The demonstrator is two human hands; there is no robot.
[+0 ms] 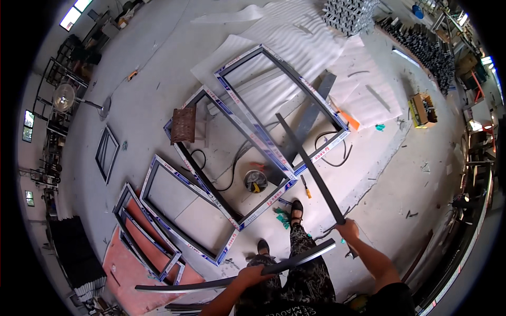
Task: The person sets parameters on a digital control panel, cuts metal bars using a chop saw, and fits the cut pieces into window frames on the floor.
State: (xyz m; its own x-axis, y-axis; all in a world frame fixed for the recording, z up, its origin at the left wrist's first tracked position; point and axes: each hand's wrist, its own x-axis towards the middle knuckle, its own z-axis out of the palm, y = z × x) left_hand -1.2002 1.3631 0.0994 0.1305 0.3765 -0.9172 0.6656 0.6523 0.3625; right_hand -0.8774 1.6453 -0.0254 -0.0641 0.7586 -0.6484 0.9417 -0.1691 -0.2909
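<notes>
My left hand (252,276) is closed around a long dark grey metal profile strip (195,286), which lies crosswise in front of my legs. In my right hand (348,230) is a second dark profile strip (312,169), slanting away from me up and to the left. Its far end reaches over a large rectangular frame (261,87) with blue-and-white protective tape. Another taped frame (263,207) lies partly beneath that one, just ahead of my feet. Inside it stands a round tub (255,180) with tools in it.
Smaller frames (192,247) lie at the left, some on a red sheet (124,268). A brown stool (183,125) stands among the frames. An orange-handled tool (308,193) is near my foot. White foam sheets (300,31), a cardboard box (422,110) and a standing fan (66,98) lie farther out.
</notes>
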